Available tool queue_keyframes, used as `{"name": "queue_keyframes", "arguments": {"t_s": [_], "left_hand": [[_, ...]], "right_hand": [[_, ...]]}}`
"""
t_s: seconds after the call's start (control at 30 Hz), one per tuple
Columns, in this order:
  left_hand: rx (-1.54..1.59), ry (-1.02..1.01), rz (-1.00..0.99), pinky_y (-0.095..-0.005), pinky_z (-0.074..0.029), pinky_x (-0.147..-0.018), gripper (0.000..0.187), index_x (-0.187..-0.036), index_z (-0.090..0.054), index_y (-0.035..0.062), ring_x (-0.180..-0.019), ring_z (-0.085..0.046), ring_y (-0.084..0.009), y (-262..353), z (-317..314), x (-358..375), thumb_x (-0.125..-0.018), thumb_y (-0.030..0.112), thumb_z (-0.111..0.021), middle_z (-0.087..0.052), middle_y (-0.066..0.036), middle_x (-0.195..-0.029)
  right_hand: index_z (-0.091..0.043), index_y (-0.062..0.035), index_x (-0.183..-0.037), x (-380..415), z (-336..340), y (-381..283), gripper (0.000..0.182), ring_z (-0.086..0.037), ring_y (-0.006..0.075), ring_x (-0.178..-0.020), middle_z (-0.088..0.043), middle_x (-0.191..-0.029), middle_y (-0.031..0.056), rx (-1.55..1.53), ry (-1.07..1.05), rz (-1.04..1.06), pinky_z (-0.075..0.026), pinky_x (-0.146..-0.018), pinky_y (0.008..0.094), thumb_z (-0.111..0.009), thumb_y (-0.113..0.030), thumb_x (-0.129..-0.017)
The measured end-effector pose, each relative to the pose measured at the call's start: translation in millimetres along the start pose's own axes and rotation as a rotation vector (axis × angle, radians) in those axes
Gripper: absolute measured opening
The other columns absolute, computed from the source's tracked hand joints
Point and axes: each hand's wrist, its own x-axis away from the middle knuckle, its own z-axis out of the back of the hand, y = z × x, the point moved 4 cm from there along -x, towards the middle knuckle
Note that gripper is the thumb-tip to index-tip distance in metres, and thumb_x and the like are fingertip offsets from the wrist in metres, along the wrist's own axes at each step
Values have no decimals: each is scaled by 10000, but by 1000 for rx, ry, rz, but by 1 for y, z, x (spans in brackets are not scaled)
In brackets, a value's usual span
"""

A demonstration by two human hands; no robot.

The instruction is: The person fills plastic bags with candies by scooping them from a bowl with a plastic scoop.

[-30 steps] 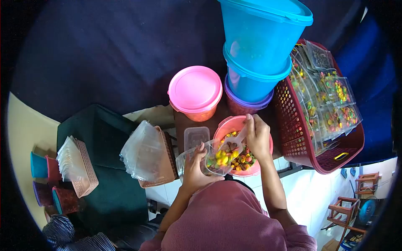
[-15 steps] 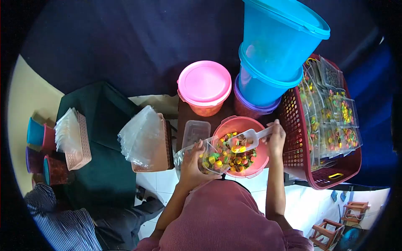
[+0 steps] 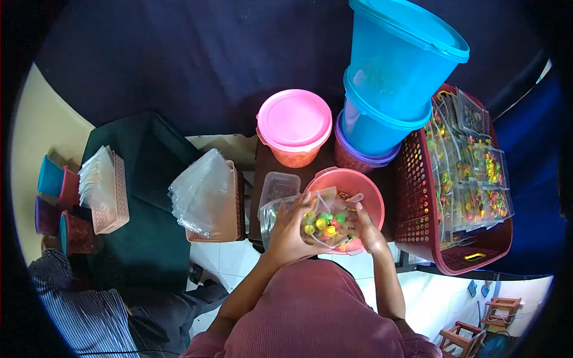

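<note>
A clear plastic bag [image 3: 325,230] holds small round yellow, green and red pieces. My left hand [image 3: 290,234] grips its left side, fingers wrapped over the front. At the opposite side, my right hand [image 3: 369,231] presses against the bag; its fingertips are blurred and partly hidden. Both hands are above a pink tub [image 3: 377,200], whose contents are mostly covered by the bag and hands. The handle of a white scoop [image 3: 356,198] shows in the tub, beside my right fingers; its bowl is hidden.
Behind stand a pink-lidded tub [image 3: 295,119] and stacked blue tubs [image 3: 388,83] on a purple-lidded one. A red basket [image 3: 415,197] with filled bags is at right. Empty bags [image 3: 206,191] lie in a basket at left, near a clear container [image 3: 280,185]. A person in stripes [image 3: 89,316] is lower left.
My right hand has let go of the scoop, which now lies in the tub, and has moved down and left to the bag. The bag has shifted right over the tub.
</note>
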Motion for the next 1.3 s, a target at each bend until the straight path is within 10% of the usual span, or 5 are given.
{"name": "queue_keyframes", "arguments": {"t_s": [0.3,0.53,0.77,1.0,1.3], "left_hand": [[54,-2,-145,-505,-104,-987,1124,-1256,-189,-6,-1246,-152,-369,4,-27,-18,-420,472,-769,-172,-252,-1320],[29,-24,-162,-498,-35,-1002,1170,-1268,-151,-32,-1255,-125,-359,7,-33,-23,-420,501,-753,-138,-284,-1316],[87,37,-124,-476,-69,-997,1066,-1270,-168,-30,-1257,-102,-369,-14,-12,-16,-517,473,-731,-111,-281,-1326],[673,484,643,-379,-270,-947,585,-1240,-245,-19,-1148,-338,-286,-128,-12,46,-808,264,-520,-282,-187,-1266],[1189,88,963,-288,-418,-747,486,-1156,-377,42,-958,-512,-178,-121,-36,53,-797,341,-513,-466,-69,-1077]], "right_hand": [[-243,6,-1242,19,-18,-22,646,-438,237,-1023,-380,-1187,138,-25,38,151,-446,-805,359,-379,-476,-835],[-246,18,-1201,24,-21,-30,623,-489,221,-1005,-437,-1115,137,314,47,294,-482,-747,301,-593,45,-685],[-324,7,-1110,10,4,-17,427,-510,205,-999,-462,-1089,128,120,53,346,-421,-854,292,-511,91,-735],[-364,-4,-1082,14,11,-29,384,-528,181,-942,-491,-1030,106,197,113,286,-440,-802,286,-534,56,-743],[-374,-20,-1080,6,10,-29,375,-525,179,-937,-479,-1055,74,259,-12,356,-434,-797,284,-514,66,-743]]}}
